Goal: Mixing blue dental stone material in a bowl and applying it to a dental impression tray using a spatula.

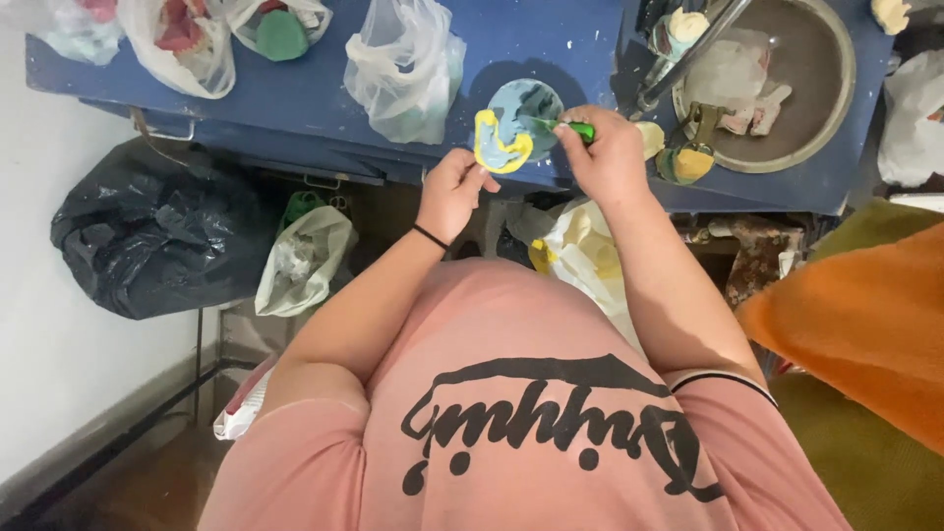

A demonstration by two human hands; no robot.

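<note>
Your left hand point(452, 192) pinches the near edge of a yellow horseshoe-shaped dental impression point(500, 147), fingers closed on it, holding it up over the near edge of the blue-painted workbench point(324, 93). The impression sits against a round pale-blue mould piece point(526, 106) just behind it; whether the two are joined you cannot tell from here. Your right hand point(608, 157) is clenched around a small green-handled tool point(580, 130), whose tip points left and touches the impression. A thin black band point(430, 237) circles your left wrist.

On the bench, to the left of your hands, stands a crumpled clear plastic bag point(403, 69), and further left another clear bag holding a green round lump point(282, 34). To the right, a round metal bowl point(836, 98) holds pale plaster pieces. Below the bench on the left lies a full black rubbish bag point(157, 231), with a small white bag point(305, 258) just beside it. An orange cloth point(865, 315) lies at the right.
</note>
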